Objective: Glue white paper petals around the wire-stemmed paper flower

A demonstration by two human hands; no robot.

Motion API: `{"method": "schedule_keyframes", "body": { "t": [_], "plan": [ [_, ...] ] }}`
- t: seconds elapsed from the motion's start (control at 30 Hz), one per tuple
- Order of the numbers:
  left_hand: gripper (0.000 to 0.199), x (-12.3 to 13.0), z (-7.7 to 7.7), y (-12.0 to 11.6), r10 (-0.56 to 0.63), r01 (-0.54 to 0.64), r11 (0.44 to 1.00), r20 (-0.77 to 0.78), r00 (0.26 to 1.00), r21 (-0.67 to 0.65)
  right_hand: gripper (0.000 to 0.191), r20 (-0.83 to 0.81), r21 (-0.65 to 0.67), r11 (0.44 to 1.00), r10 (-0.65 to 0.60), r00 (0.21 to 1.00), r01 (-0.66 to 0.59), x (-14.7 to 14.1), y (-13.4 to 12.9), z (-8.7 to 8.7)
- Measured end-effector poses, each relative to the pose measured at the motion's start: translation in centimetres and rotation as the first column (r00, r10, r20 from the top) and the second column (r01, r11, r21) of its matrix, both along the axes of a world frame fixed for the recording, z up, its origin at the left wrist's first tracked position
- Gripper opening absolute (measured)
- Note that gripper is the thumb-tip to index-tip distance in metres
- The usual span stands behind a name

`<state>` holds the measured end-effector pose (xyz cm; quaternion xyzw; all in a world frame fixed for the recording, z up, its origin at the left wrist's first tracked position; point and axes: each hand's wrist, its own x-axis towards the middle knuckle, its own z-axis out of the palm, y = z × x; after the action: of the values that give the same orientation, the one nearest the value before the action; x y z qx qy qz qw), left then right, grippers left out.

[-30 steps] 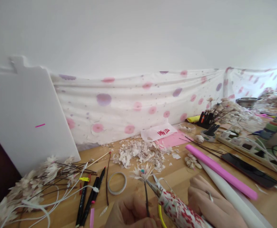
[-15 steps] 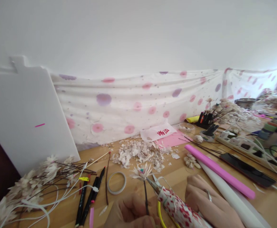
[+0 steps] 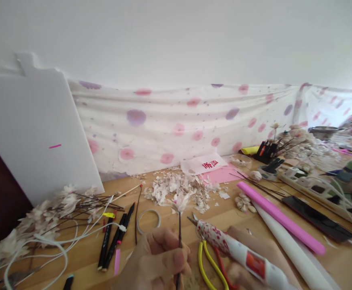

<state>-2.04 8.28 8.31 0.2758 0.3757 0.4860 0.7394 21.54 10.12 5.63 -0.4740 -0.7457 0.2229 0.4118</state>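
Observation:
My left hand [image 3: 159, 262] pinches the dark stem of a small pale flower [image 3: 180, 201], which stands upright with its petals above my fingers. My right hand [image 3: 263, 249] is closed around a glue tube [image 3: 239, 251], white and red with a patterned front end. The tube's pointed nozzle faces up and left, a short gap to the right of the stem. Beneath the tube, a pair of pliers [image 3: 204, 257] with yellow and red handles rests on the wooden table. Part of my right hand's fingers is hidden behind the tube.
Loose pale petals [image 3: 176, 187] are heaped behind the flower. Left are black markers [image 3: 112, 245], a tape roll [image 3: 148, 221], white cables [image 3: 64, 253] and finished flowers [image 3: 43, 221]. Right lie a pink roll [image 3: 281, 217], a phone [image 3: 316, 219] and a power strip [image 3: 317, 191].
The nozzle has drawn back right from the flower, and the tube now lies flatter. The flower has risen slightly and turned, showing its petals from the side. The view has shifted a little.

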Motion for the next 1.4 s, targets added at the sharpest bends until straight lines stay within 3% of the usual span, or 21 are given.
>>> {"method": "schedule_keyframes", "body": {
  "t": [0.13, 0.23, 0.3, 0.37, 0.43, 0.5, 0.77, 0.9, 0.93, 1.0, 1.07, 1.13, 1.23, 1.3, 1.4],
  "plan": [
    [0.037, -0.7, 0.5, 1.8, 0.077, -0.072, 0.993, -0.042, 0.996, 0.094, 0.035, -0.015, -0.277, 0.947, -0.176, 0.984, 0.165, 1.8, 3.0, -2.8],
    [0.034, -2.5, 0.8, 3.6, 0.188, -0.132, 0.958, -0.209, 0.96, 0.256, 0.037, 0.028, -0.292, 0.884, -0.373, 0.927, 0.365, 3.8, 4.9, -6.2],
    [0.029, -4.0, 1.0, 4.4, 0.31, -0.18, 0.923, -0.38, 0.871, 0.342, 0.038, 0.088, -0.29, 0.845, -0.443, 0.892, 0.448, 5.1, 5.2, -7.9],
    [0.021, -5.4, 1.4, 4.8, 0.39, -0.175, 0.899, -0.554, 0.736, 0.401, 0.038, 0.156, -0.286, 0.808, -0.49, 0.858, 0.514, 6.0, 5.1, -8.7],
    [0.017, -6.4, 1.9, 4.9, 0.417, -0.182, 0.899, -0.649, 0.636, 0.399, 0.038, 0.223, -0.28, 0.778, -0.517, 0.827, 0.562, 6.7, 4.7, -8.9],
    [0.015, -7.0, 2.2, 5.0, 0.413, -0.184, 0.905, -0.692, 0.592, 0.382, 0.04, 0.283, -0.273, 0.756, -0.528, 0.801, 0.595, 7.0, 4.3, -8.8],
    [0.021, -8.5, 1.7, 5.3, 0.447, -0.172, 0.891, -0.744, 0.496, 0.42, 0.051, 0.46, -0.273, 0.722, -0.483, 0.745, 0.636, 8.4, 3.9, -8.9],
    [0.025, -9.0, 1.5, 5.6, 0.469, -0.176, 0.88, -0.751, 0.464, 0.441, 0.059, 0.587, -0.21, 0.684, -0.483, 0.65, 0.698, 11.3, 1.7, -7.8],
    [0.024, -9.1, 1.5, 5.6, 0.473, -0.172, 0.878, -0.751, 0.462, 0.447, 0.058, 0.608, -0.226, 0.69, -0.451, 0.653, 0.687, 11.9, 1.0, -7.2],
    [0.021, -9.2, 1.6, 5.7, 0.477, -0.158, 0.873, -0.742, 0.471, 0.461, 0.053, 0.577, -0.277, 0.758, -0.361, 0.733, 0.591, 11.7, -0.3, -5.8],
    [0.017, -9.3, 1.7, 5.6, 0.484, -0.158, 0.868, -0.726, 0.489, 0.472, 0.046, 0.506, -0.222, 0.879, -0.266, 0.82, 0.422, 9.6, -0.9, -4.5],
    [0.015, -9.3, 1.9, 5.4, 0.463, -0.153, 0.879, -0.73, 0.503, 0.452, 0.029, 0.446, -0.173, 0.969, -0.082, 0.891, 0.175, 5.7, -0.6, -3.7],
    [0.013, -9.2, 2.2, 5.1, 0.411, -0.126, 0.904, -0.75, 0.518, 0.408, 0.012, 0.376, -0.233, 0.968, 0.175, 0.91, -0.09, -1.0, 1.4, -4.1],
    [0.011, -9.2, 2.4, 4.9, 0.395, -0.121, 0.912, -0.756, 0.522, 0.393, 0.013, 0.361, -0.288, 0.945, 0.255, 0.897, -0.152, -4.4, 3.2, -5.0],
    [0.009, -9.2, 2.7, 4.8, 0.385, -0.127, 0.918, -0.769, 0.51, 0.375, 0.02, 0.366, -0.33, 0.92, 0.332, 0.869, -0.212, -7.0, 5.5, -6.8]
  ]
}}
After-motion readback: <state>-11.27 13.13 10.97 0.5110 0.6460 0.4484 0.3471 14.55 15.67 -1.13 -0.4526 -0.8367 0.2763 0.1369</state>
